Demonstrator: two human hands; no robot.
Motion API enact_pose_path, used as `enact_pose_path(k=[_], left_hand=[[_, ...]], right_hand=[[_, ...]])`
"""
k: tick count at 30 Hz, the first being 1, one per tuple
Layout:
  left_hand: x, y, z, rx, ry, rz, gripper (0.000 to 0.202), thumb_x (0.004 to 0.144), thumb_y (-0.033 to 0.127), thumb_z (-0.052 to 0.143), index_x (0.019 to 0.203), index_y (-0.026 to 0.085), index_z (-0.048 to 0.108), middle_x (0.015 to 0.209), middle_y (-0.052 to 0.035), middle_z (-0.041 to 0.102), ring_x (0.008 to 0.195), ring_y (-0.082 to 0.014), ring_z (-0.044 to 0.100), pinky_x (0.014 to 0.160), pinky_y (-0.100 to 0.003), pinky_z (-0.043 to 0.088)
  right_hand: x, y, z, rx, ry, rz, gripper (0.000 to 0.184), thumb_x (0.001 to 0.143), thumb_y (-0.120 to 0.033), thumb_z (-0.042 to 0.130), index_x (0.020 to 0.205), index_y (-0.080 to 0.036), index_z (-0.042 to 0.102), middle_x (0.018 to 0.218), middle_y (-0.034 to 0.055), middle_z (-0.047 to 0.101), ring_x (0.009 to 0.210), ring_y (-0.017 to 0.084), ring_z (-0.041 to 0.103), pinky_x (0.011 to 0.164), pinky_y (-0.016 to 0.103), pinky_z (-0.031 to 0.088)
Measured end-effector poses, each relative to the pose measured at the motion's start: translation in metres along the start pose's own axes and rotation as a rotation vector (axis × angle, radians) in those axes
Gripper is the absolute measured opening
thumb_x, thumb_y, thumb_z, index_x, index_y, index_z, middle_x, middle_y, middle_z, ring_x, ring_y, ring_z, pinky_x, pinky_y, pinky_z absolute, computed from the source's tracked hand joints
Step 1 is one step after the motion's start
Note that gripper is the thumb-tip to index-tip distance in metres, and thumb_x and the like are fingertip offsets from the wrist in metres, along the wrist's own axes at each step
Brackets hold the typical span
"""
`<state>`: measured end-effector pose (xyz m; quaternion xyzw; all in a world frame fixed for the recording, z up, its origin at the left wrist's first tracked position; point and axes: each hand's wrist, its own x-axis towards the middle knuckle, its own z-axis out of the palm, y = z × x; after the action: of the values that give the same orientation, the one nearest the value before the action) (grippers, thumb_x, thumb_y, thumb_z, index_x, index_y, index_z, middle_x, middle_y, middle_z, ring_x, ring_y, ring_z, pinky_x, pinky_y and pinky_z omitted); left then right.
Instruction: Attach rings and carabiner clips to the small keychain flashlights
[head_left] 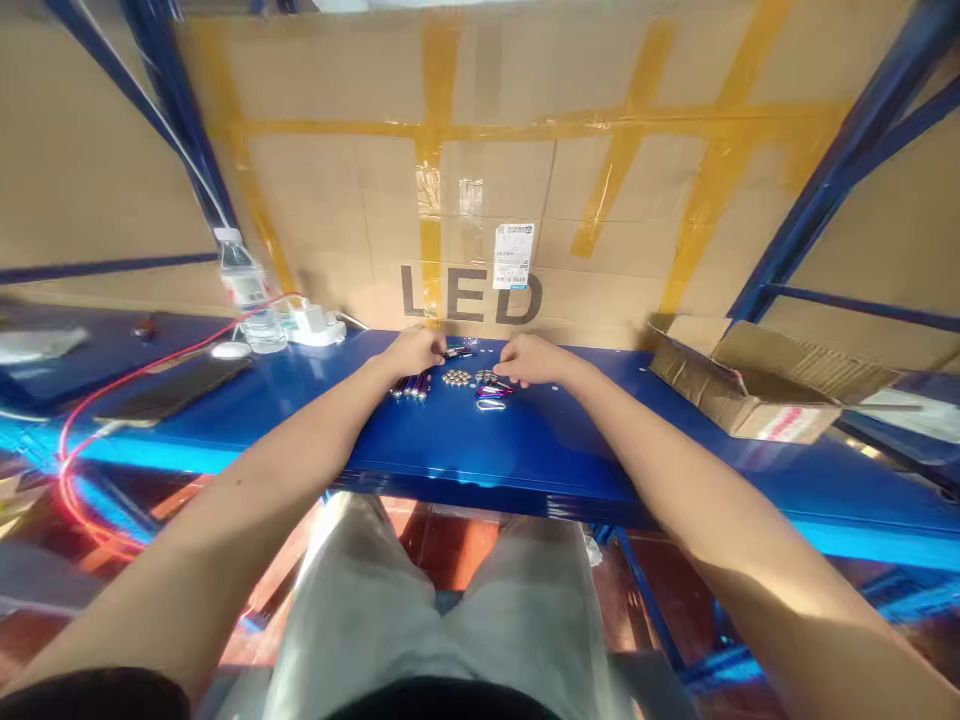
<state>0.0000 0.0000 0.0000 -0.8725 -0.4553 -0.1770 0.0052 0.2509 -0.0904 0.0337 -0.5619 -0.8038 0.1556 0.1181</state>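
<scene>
One thin, glowing red cable (pixel 66 485) loops well to the left of the left fingers. Between it and them lie a flat dark slab (pixel 180 390), a clear plastic bottle (pixel 251 300) with a white cap, and a white plastic adapter (pixel 315 325).

The left hand (pixel 409 350) has its fingers curled and close together, tips at a few small dark, silvery pieces (pixel 459 352) on the glossy blue tabletop (pixel 420 445); whether they grip one, I cannot tell. Just below these fingers is a row of slim, shiny purplish tubes (pixel 412 387), side by side. They look light, stiff and apt to roll, so a pinch around the middle should suit.

Between the two hands' fingers sits a cluster of tiny gold-coloured round pieces (pixel 455 377), probably hard, slippery and easily scattered; fingertips on the edges of one would serve best. A similar group lies nearer the right fingers.

Below the right fingertips are glossy purple-and-red metal clips (pixel 495 389) and a silver oval clip (pixel 491 405), likely light and rigid, best taken by the long side. The right hand (pixel 529 360) has bent, narrowly set fingers; their hold is unclear.

Well right of its fingers stands an open brown cardboard box (pixel 750 390).
</scene>
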Motion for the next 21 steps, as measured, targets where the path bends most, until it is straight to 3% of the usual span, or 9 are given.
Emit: enact_pose_path(k=[4, 8, 10, 12, 14, 16, 18, 21], left_hand=[[-0.001, 0.002, 0.002, -0.009, -0.023, -0.04, 0.025, 0.085, 0.028, 0.067, 0.106, 0.017, 0.075, 0.108, -0.0093, 0.077, 0.102, -0.0266, 0.068, 0.089, -0.035, 0.05], [-0.002, 0.008, -0.001, -0.082, 0.05, -0.059, 0.027, 0.086, 0.022, 0.063, 0.109, 0.013, 0.075, 0.103, -0.0111, 0.075, 0.095, -0.0257, 0.068, 0.086, -0.035, 0.051], [-0.003, 0.016, -0.004, -0.146, 0.131, -0.025, 0.03, 0.09, 0.021, 0.059, 0.115, 0.012, 0.074, 0.107, -0.0118, 0.074, 0.098, -0.0257, 0.067, 0.09, -0.037, 0.051], [-0.005, 0.029, -0.007, -0.204, 0.242, 0.059, 0.034, 0.094, 0.022, 0.055, 0.122, 0.011, 0.071, 0.115, -0.0133, 0.071, 0.106, -0.026, 0.064, 0.098, -0.039, 0.05], [-0.007, 0.047, -0.01, -0.233, 0.353, 0.152, 0.032, 0.097, 0.022, 0.052, 0.119, 0.011, 0.072, 0.109, -0.0131, 0.069, 0.104, -0.0249, 0.063, 0.1, -0.041, 0.049], [-0.01, 0.065, -0.011, -0.261, 0.435, 0.248, 0.031, 0.099, 0.021, 0.049, 0.118, 0.013, 0.072, 0.104, -0.0118, 0.066, 0.101, -0.0238, 0.061, 0.097, -0.041, 0.05], [-0.013, 0.08, -0.012, -0.273, 0.493, 0.353, 0.03, 0.1, 0.018, 0.046, 0.118, 0.015, 0.07, 0.103, -0.0111, 0.064, 0.104, -0.0236, 0.06, 0.097, -0.04, 0.05], [-0.016, 0.091, -0.012, -0.278, 0.514, 0.381, 0.028, 0.1, 0.014, 0.042, 0.114, 0.016, 0.067, 0.102, -0.0104, 0.064, 0.103, -0.0234, 0.059, 0.094, -0.039, 0.05]], right_hand=[[0.0, -0.001, -0.002, 0.004, 0.005, 0.006, 0.028, 0.09, -0.027, 0.062, 0.064, -0.018, 0.057, 0.062, 0.0033, 0.065, 0.056, 0.014, 0.061, 0.059, 0.027, 0.047], [0.0, -0.001, -0.001, 0.019, 0.032, 0.028, 0.022, 0.091, -0.028, 0.062, 0.073, -0.015, 0.065, 0.071, 0.0078, 0.07, 0.063, 0.018, 0.065, 0.063, 0.03, 0.049], [0.003, 0.001, 0.002, 0.068, 0.174, 0.046, 0.018, 0.089, -0.031, 0.066, 0.093, -0.013, 0.07, 0.091, 0.0129, 0.074, 0.079, 0.023, 0.07, 0.071, 0.033, 0.052], [0.007, 0.004, 0.004, 0.153, 0.389, 0.012, 0.041, 0.084, -0.037, 0.073, 0.118, -0.013, 0.066, 0.119, 0.0178, 0.071, 0.103, 0.029, 0.069, 0.084, 0.038, 0.054], [0.01, 0.006, 0.005, 0.261, 0.496, -0.068, 0.06, 0.08, -0.042, 0.078, 0.13, -0.014, 0.059, 0.133, 0.0195, 0.065, 0.117, 0.031, 0.064, 0.093, 0.042, 0.053], [0.011, 0.005, 0.005, 0.385, 0.488, -0.159, 0.059, 0.081, -0.041, 0.078, 0.131, -0.015, 0.058, 0.13, 0.0175, 0.066, 0.117, 0.03, 0.064, 0.095, 0.042, 0.053], [0.011, 0.002, 0.004, 0.48, 0.446, -0.255, 0.041, 0.085, -0.034, 0.073, 0.119, -0.015, 0.063, 0.116, 0.0127, 0.072, 0.107, 0.026, 0.068, 0.094, 0.04, 0.054], [0.008, -0.004, 0.003, 0.523, 0.41, -0.327, 0.012, 0.09, -0.024, 0.062, 0.099, -0.016, 0.066, 0.083, 0.0047, 0.072, 0.083, 0.021, 0.07, 0.086, 0.037, 0.055]])
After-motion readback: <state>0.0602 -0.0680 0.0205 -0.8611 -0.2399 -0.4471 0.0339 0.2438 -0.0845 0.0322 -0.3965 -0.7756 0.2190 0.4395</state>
